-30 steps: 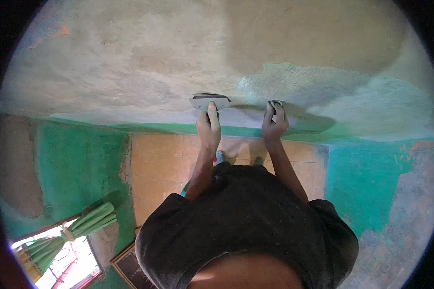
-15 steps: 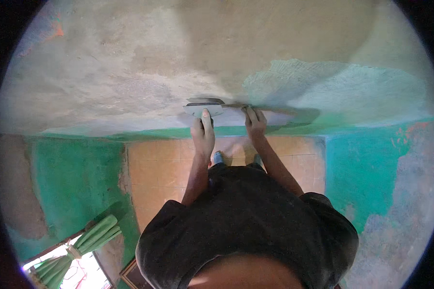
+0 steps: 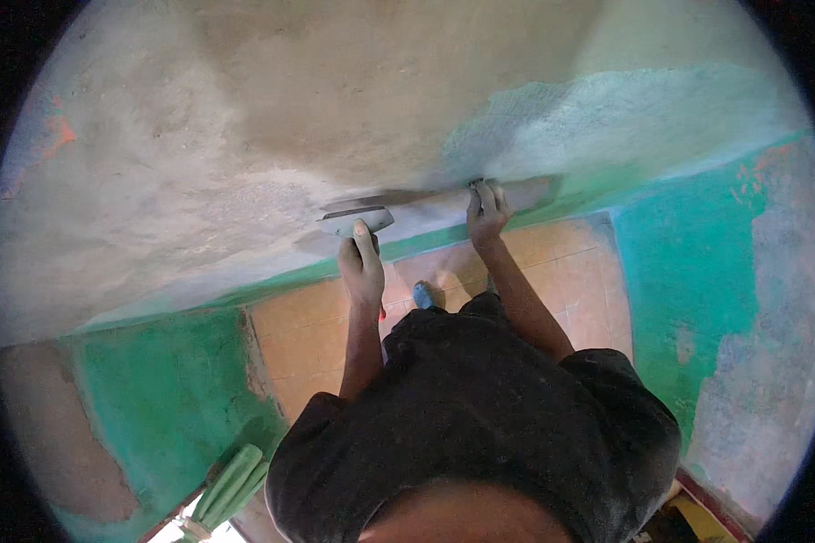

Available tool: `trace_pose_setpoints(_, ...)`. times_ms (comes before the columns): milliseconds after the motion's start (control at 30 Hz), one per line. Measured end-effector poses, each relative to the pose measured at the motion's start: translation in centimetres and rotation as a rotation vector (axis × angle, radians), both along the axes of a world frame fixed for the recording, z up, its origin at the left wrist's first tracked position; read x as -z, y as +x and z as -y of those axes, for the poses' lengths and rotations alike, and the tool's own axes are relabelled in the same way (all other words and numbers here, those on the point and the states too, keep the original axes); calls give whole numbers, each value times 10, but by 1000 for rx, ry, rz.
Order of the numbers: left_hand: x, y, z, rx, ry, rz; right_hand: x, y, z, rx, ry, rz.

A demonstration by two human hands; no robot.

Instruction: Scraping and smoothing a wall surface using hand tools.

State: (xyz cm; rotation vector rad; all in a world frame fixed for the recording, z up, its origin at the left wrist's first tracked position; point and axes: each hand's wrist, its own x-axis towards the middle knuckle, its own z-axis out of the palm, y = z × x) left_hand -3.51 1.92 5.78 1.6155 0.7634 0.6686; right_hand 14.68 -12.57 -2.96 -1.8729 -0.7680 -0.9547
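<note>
My left hand (image 3: pixel 362 268) is closed on a wide grey putty knife (image 3: pixel 353 220) with a dark edge, its thumb pressed on the blade, at the mottled grey plastered wall (image 3: pixel 199 145) in front of me. To its right, my right hand (image 3: pixel 487 215) has curled fingers pinched on a small dark item (image 3: pixel 475 181) against the wall, too small and hidden to name. A shadow stretches along the wall behind both hands, just above a green band at the wall's foot.
Green, patchy side walls (image 3: pixel 688 271) flank the orange tiled floor (image 3: pixel 299 344). My foot (image 3: pixel 426 294) stands below my hands. A tied green curtain (image 3: pixel 235 484) hangs by a bright window at bottom left. At bottom right are a reddish edge and dark and yellow objects.
The view has rotated, tilting the wall's foot. My left hand and knife appear lower and further left. My right hand moved left toward the knife, then apart again, rising slightly in the picture.
</note>
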Motion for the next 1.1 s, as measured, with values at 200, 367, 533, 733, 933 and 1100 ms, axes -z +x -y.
trace_pose_setpoints(200,-7,2,4,58,24,109,7,-1,27,157,88,-115)
trace_pose_setpoints(367,-7,-4,0,125,3,229,-84,7,21,163,254,-63)
trace_pose_setpoints(533,-25,10,13,113,104,287,-4,-3,29,175,171,-69)
trace_pose_setpoints(733,-16,19,9,59,117,289,-2,-9,32,47,225,-332)
trace_pose_setpoints(933,-10,22,12,-32,63,314,-144,22,45,179,302,-2)
trace_pose_setpoints(1100,-14,36,26,-175,0,385,-175,46,57,225,413,6)
